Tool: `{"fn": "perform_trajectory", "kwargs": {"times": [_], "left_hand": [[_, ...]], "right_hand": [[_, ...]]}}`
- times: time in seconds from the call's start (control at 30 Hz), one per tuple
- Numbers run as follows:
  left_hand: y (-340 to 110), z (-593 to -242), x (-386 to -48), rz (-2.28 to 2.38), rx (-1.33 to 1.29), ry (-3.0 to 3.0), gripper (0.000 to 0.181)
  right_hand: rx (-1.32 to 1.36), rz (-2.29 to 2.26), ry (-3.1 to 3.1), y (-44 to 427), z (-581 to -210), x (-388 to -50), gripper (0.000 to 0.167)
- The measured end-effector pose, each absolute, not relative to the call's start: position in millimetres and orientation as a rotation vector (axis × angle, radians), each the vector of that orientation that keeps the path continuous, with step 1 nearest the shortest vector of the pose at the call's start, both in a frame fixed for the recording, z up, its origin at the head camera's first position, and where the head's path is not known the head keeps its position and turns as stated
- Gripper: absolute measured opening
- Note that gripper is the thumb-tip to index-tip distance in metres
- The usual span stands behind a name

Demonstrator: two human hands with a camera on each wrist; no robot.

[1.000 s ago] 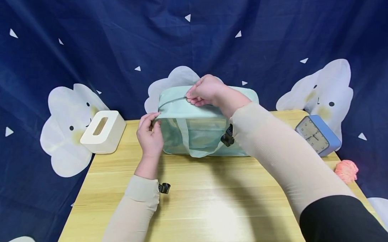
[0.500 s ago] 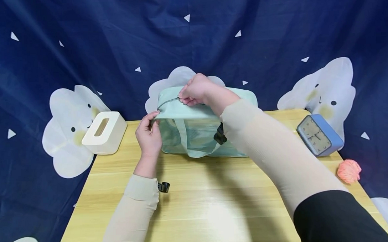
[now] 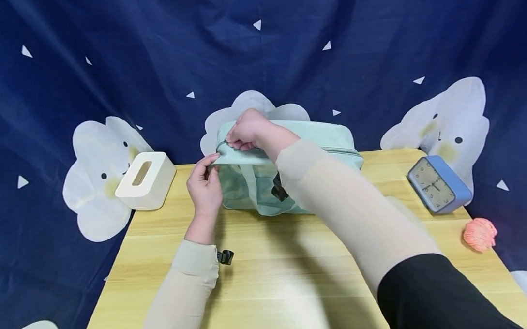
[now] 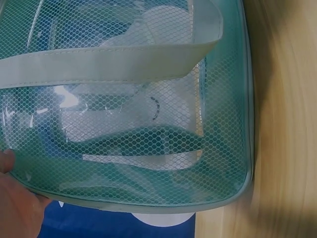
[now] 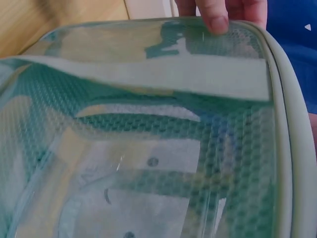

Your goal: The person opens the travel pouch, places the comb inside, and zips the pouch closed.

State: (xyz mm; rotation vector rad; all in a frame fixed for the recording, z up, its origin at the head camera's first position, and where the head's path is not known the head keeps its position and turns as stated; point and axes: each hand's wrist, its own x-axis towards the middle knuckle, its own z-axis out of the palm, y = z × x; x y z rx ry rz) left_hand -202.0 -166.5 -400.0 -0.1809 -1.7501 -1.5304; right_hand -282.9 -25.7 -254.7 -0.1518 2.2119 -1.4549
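A mint-green bag (image 3: 310, 134) with see-through mesh sides and a strap handle (image 3: 249, 182) stands at the table's back edge. My left hand (image 3: 205, 190) grips its upper left corner, thumb on the front side; the left wrist view shows part of that hand (image 4: 19, 206) at the bag's edge (image 4: 148, 203). On the bag's top, my right hand (image 3: 250, 130) pinches at the zipper near the left end, its fingertips hiding the slider. Zipper line (image 3: 339, 150) shows to the right of my forearm. In the right wrist view, left-hand fingers (image 5: 216, 15) press the bag's clear side (image 5: 124, 44).
A white tissue box (image 3: 148, 183) stands at the table's back left. At the back right a blue clock (image 3: 440, 183) leans tilted, with a pink ball of yarn (image 3: 480, 234) before it near the right edge. A dark blue curtain (image 3: 260, 58) hangs behind the table (image 3: 259, 281).
My right hand has moved left along the bag's top, toward my left hand, and more of the zipper line shows on the right. My left hand has kept its hold on the corner.
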Motion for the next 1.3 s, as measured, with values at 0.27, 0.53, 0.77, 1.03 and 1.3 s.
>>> {"fn": "perform_trajectory", "kwargs": {"times": [0.27,0.53,0.77,1.03,1.3], "left_hand": [[-165,-403,-204,-1.517,-0.165,-1.739,0.025],[-164,-401,-202,-1.519,-0.140,-1.742,0.024],[-169,-397,-197,-1.519,-0.172,-1.782,0.023],[-192,-375,-219,-1.548,-0.172,-1.830,0.019],[-207,-345,-254,-1.607,-0.281,-2.316,0.028]], "right_hand": [[-0.161,-1.429,2.408,-49,-266,-281,0.013],[-0.137,-1.344,2.465,-50,-273,-281,0.011],[-0.201,-1.132,2.586,-32,-273,-286,0.019],[-0.456,-1.037,2.845,11,-274,-268,0.025],[-0.437,-1.586,3.030,111,-273,-225,0.018]]}}
